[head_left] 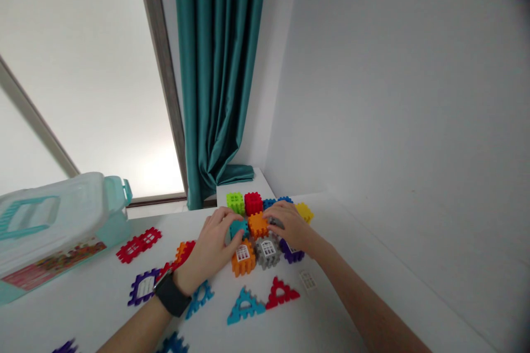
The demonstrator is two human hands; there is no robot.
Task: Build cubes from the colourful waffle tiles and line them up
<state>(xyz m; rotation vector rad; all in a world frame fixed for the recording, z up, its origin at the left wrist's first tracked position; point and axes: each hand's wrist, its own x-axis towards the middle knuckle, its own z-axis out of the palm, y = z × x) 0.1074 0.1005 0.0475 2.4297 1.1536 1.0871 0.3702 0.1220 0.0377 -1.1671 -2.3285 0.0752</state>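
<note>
Lots of bright plastic waffle blocks (259, 237) sit bunched in the middle of the picture. The left hand (209, 253) curls around a teal block (238, 228). The right hand (290, 226) bends over an orange block (257, 225), maybe not gripping.

- Bright, even daylight pours through the tall metal-framed glass window (83, 83) on the left, glaring nearly white.
- Only soft, faint shadows fall around the multicoloured plastic waffle blocks (257, 225).
- Wide-angle distortion bends the edges; the top-right corner darkens and blurs.

The blocks (257, 226) sit on the table (95, 300) between the left hand (209, 251) and right hand (287, 226). Flat pieces (245, 306) lie before both hands, a bin (53, 226) stands left of the left hand, and a curtain (211, 66) hangs behind them.
</note>
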